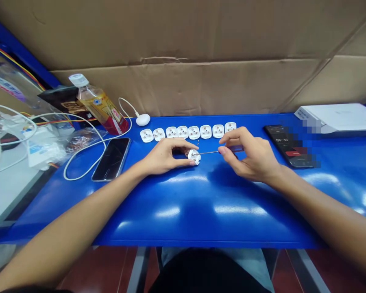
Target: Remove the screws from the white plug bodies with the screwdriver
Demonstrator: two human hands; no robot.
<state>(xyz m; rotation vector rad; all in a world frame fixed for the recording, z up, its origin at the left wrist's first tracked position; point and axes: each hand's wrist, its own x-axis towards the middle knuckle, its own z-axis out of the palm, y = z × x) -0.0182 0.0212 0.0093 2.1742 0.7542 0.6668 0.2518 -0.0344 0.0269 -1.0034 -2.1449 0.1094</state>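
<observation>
Between the thumb and fingers of my left hand (167, 156) is a small white plug part (194, 157) with metal fittings in its face. My right hand (250, 154) is closed around the handle of a screwdriver (210, 153). Its thin shaft points left, and the tip meets the face of the plug part. Behind my hands stands a row of several similar white plug parts (193, 132), each with metal fittings showing. A few tiny brass-coloured pieces (198, 141) lie on the table just behind the held part.
On the blue table (183, 219), a dark phone (112, 158), a white cable (67, 165) and a tilted drink bottle (102, 108) are at left. Another phone (288, 146) and a white box (338, 117) lie at right. Cardboard (183, 85) walls the back.
</observation>
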